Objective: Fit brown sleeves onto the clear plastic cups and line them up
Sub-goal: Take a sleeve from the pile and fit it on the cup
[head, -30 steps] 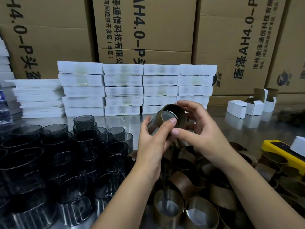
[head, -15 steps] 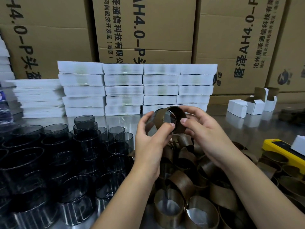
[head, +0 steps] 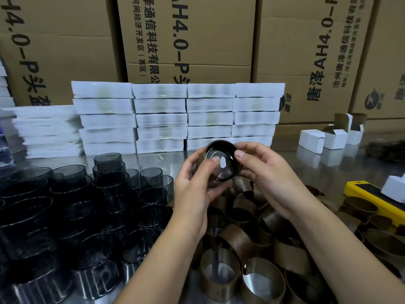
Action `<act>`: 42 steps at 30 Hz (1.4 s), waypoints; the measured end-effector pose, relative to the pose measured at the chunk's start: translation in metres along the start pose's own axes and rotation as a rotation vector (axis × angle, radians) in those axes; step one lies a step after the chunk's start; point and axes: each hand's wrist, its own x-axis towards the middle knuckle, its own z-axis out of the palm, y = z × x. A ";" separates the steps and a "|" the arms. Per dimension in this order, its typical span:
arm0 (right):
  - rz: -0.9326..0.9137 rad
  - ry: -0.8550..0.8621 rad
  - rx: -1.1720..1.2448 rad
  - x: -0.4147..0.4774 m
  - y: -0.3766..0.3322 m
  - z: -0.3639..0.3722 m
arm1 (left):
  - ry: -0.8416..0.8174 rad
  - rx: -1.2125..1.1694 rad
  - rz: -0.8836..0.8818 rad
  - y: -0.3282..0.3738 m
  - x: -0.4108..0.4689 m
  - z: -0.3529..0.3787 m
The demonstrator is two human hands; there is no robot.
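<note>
Both hands hold one clear cup with a brown sleeve [head: 221, 161] around it, lifted above the table at centre, its round end turned toward me. My left hand [head: 195, 183] grips it from the left with the thumb across its face. My right hand [head: 265, 172] pinches its right rim. Several dark clear cups [head: 105, 194] stand packed on the left of the steel table [head: 153, 160]. A heap of loose brown sleeves [head: 252, 249] lies beneath my forearms and spreads to the right.
Stacks of white flat packs [head: 175, 117] line the back, with large cardboard cartons [head: 188, 40] behind. Small white boxes [head: 328, 139] sit at the back right. A yellow tool [head: 372, 198] lies at the right edge.
The sleeved cup has turned from side-on to facing me end-on. Both hands shifted slightly right and closed in around it.
</note>
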 end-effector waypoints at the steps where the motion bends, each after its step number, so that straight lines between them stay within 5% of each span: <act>1: 0.014 0.001 -0.027 -0.001 0.000 0.000 | -0.006 -0.040 -0.022 0.001 -0.001 0.001; 6: 0.147 -0.057 -0.090 -0.001 -0.003 0.003 | -0.071 -0.060 -0.049 0.002 -0.001 0.002; 21: 0.086 -0.053 -0.135 -0.001 0.003 0.004 | -0.024 0.132 -0.021 -0.003 0.001 0.007; 42: 0.079 -0.021 -0.116 -0.001 0.006 0.006 | 0.112 0.103 0.033 -0.012 0.005 0.007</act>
